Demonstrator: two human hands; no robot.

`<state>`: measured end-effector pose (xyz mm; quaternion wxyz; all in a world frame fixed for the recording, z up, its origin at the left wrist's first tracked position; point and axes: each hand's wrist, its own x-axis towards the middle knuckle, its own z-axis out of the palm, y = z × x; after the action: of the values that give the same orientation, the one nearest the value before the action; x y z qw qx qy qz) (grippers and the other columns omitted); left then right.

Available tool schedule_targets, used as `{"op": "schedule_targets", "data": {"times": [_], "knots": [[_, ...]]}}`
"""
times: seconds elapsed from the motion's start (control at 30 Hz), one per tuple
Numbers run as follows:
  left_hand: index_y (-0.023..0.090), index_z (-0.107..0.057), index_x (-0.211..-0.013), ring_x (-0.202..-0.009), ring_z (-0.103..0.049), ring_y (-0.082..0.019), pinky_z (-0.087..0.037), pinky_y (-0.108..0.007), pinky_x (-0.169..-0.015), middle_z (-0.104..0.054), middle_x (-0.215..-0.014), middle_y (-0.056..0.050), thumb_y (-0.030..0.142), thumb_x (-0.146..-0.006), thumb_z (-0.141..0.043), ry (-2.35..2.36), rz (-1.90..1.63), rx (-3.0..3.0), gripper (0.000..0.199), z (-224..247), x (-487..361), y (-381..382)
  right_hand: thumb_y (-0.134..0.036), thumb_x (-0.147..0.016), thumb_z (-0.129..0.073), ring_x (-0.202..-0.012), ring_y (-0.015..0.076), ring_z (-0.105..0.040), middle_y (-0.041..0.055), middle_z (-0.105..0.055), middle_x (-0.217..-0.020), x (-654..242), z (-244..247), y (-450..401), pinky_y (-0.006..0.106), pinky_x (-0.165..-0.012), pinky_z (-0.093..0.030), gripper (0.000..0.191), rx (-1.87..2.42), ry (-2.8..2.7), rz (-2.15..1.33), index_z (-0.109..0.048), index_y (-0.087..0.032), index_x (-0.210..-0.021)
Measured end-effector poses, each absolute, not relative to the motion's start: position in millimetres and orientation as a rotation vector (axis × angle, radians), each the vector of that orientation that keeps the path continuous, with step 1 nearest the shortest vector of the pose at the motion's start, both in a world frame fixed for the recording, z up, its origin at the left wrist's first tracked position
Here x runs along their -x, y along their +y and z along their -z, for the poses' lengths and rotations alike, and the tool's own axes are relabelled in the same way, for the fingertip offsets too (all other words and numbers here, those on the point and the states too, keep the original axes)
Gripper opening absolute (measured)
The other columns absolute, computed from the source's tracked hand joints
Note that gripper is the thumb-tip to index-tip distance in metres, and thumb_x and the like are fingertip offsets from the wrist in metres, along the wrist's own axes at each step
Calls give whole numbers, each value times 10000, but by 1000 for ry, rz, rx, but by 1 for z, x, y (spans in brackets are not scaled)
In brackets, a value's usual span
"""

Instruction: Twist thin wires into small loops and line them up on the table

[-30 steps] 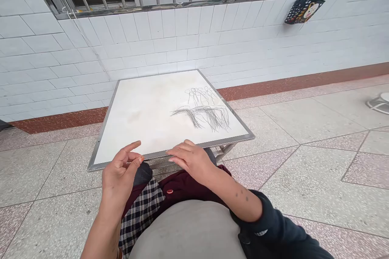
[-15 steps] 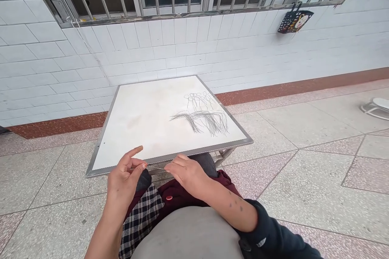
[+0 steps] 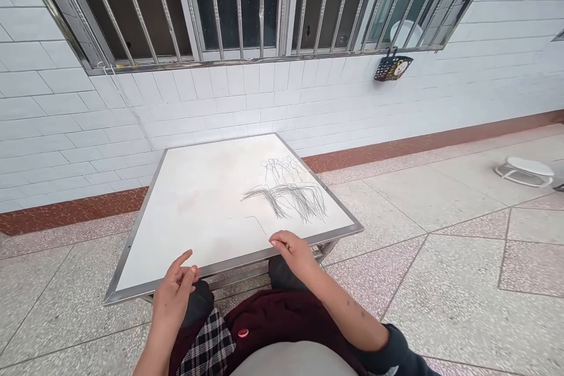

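My right hand is over the near edge of the white-topped table, thumb and forefinger pinched on a thin dark wire. The wire bends and runs left above the tabletop, its far part very faint. My left hand is at the near left edge, forefinger stretched out and the other fingers loosely curled near the thumb; I see nothing in it. A heap of thin dark bent wires lies on the table's right half. Behind it are several wires with looped ends.
A white tiled wall with a barred window rises behind the table. A small dark patterned bag hangs from the bars. A white stool stands on the stone floor at right. My knees are under the table's near edge.
My hands have moved apart from the thin strand stretched between them. My right hand has moved right and over the table edge with the wire. The camera view has tilted up.
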<state>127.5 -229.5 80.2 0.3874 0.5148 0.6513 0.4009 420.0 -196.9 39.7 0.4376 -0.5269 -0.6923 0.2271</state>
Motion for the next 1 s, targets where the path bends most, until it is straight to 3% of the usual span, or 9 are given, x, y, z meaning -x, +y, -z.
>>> {"op": "schedule_targets", "data": {"times": [0.23, 0.63, 0.73, 0.87, 1.0], "knots": [[177, -520, -1270, -860, -664, -235, -546, -337, -702, -700, -955, -90, 608, -752, -535, 1619, -878, -1314, 674, -27, -124, -202, -332, -849, -458, -674, 149, -538, -5, -632, -765, -453, -21, -116, 253, -630, -402, 207, 1541, -1542, -744, -624, -210, -840], [202, -549, -1230, -698, -657, -211, -509, -313, -571, -702, -911, -58, 597, -768, -485, 1765, -885, -1322, 611, -1, -125, -169, -251, -808, -501, -540, 115, -438, -10, -594, -696, -469, -13, -33, 232, -533, -296, 136, 1795, -1538, -856, -625, -200, -784], [238, -603, -1179, -784, -655, -216, -523, -320, -623, -703, -972, -52, 576, -797, -488, 1798, -970, -1393, 524, -12, -136, -163, -289, -833, -476, -577, 122, -462, -3, -599, -742, -472, -23, -39, 233, -547, -321, 169, 1725, -1560, -906, -619, -200, -828], [263, -615, -1182, -942, -630, -207, -518, -351, -802, -660, -1160, -52, 466, -873, -465, 1786, -1094, -1759, 398, -51, -161, -143, -336, -833, -507, -708, 141, -537, 11, -625, -797, -469, -40, -64, 243, -634, -390, 195, 1511, -1677, -1080, -637, -192, -850], [234, -573, -1253, -974, -634, -217, -516, -381, -847, -682, -1127, -70, 374, -900, -455, 1641, -1109, -2129, 398, -81, -187, -121, -355, -834, -541, -810, 148, -571, 14, -631, -792, -464, -57, -94, 260, -762, -423, 208, 1266, -1777, -1278, -659, -185, -853]]}}
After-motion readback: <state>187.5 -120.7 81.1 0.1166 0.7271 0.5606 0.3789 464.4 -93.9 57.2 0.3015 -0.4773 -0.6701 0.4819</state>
